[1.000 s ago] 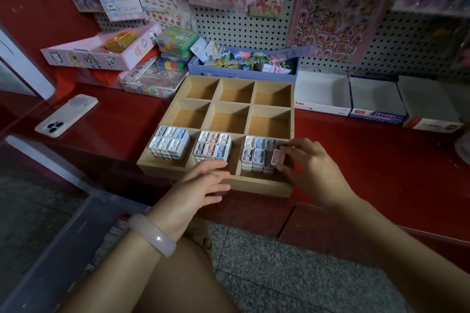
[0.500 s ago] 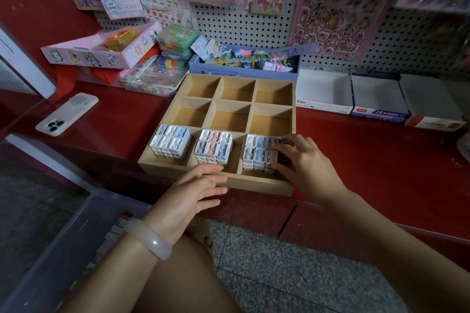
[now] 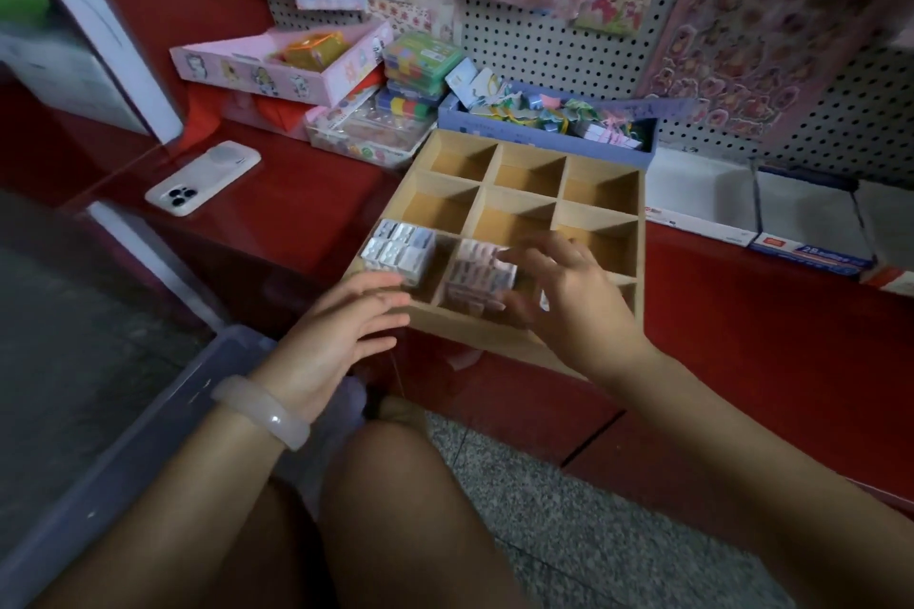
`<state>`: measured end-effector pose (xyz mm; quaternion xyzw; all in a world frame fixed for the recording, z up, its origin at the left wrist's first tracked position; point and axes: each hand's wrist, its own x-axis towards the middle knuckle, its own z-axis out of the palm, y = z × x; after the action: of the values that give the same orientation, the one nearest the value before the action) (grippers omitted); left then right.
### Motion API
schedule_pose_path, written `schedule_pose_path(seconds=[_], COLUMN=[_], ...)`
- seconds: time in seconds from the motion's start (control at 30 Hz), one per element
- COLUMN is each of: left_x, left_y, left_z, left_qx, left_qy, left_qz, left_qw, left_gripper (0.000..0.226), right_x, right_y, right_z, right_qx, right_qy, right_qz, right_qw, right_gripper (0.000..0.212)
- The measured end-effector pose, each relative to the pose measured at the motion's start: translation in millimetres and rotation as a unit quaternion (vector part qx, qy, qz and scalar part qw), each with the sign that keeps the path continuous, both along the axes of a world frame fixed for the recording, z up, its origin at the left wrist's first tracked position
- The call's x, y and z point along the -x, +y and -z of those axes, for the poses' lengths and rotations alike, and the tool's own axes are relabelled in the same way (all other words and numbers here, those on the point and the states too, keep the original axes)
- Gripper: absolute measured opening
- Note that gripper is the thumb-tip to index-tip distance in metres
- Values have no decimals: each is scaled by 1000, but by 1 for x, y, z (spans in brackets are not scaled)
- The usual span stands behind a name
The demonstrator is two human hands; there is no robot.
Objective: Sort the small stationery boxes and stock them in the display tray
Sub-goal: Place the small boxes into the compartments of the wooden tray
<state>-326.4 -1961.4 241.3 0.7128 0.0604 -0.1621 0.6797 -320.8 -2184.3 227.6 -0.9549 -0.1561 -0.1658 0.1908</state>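
Since a second ago the right hand (image 3: 569, 297) has moved from the tray's (image 3: 638, 193) near-right compartment to above the middle stack of small boxes (image 3: 477, 274), its grip relaxed and holding nothing. The left hand (image 3: 336, 336) hovers flat, just beside the front wall. Six compartments remain unfilled.

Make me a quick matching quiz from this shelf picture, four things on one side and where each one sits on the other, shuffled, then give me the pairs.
Things:
1. white phone
2. wooden display tray
3. pink carton
4. bracelet

Places:
A. on the left wrist
B. propped at the back left of the shelf
C. flat on the red shelf, left of the tray
D. in front of the blue box

Pairs: 1-C, 2-D, 3-B, 4-A
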Motion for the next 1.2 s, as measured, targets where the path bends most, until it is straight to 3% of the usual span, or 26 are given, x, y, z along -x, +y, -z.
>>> schedule_pose_path(seconds=[0.13, 0.23, 0.37, 0.5, 0.57, 0.67, 0.77, 0.83, 0.97, 1.03, 1.1, 1.2], left_x=[-10, -15, -15, -8, -3, 3, 6, 7, 0, -5, -9, -16], left_y=[63, 119, 182, 214, 223, 226, 219, 213, 196, 186, 180, 175], left_z=[13, 41, 111, 207, 259, 330, 390, 425, 478, 488, 498, 503], left_qx=[-26, -14, -42, -77, -95, -158, -236, -291, -361, -400, -424, -442], left_qy=[-4, 14, 77, 161, 197, 218, 197, 185, 166, 139, 112, 125], left_qz=[-64, -114, -191, -204, -177, -101, -10, 64, 125, 155, 172, 186], left_qw=[998, 993, 978, 962, 960, 958, 952, 936, 909, 893, 882, 868], left_gripper=[28, 21, 12, 24, 26, 53, 66, 59, 56, 48, 56, 50], right_x=[-21, -38, -63, -82, -86, -91, -98, -102, -105, -105, -105, -106], right_y=[86, 147, 208, 241, 252, 267, 278, 282, 288, 288, 288, 288], right_z=[5, 33, 102, 175, 207, 246, 266, 277, 299, 309, 318, 322], right_qx=[-108, -122, -91, -42, 6, 20, 92, 92, 39, 47, 46, 24], right_qy=[107, 183, 318, 400, 428, 444, 480, 501, 497, 493, 502, 515], right_qz=[-169, -262, -290, -303, -308, -314, -312, -307, -283, -279, -271, -260], right_qw=[974, 940, 898, 864, 849, 839, 815, 804, 819, 823, 820, 817], right_gripper=[43, 45, 45, 49, 51, 56, 53, 52, 47, 50, 52, 48])
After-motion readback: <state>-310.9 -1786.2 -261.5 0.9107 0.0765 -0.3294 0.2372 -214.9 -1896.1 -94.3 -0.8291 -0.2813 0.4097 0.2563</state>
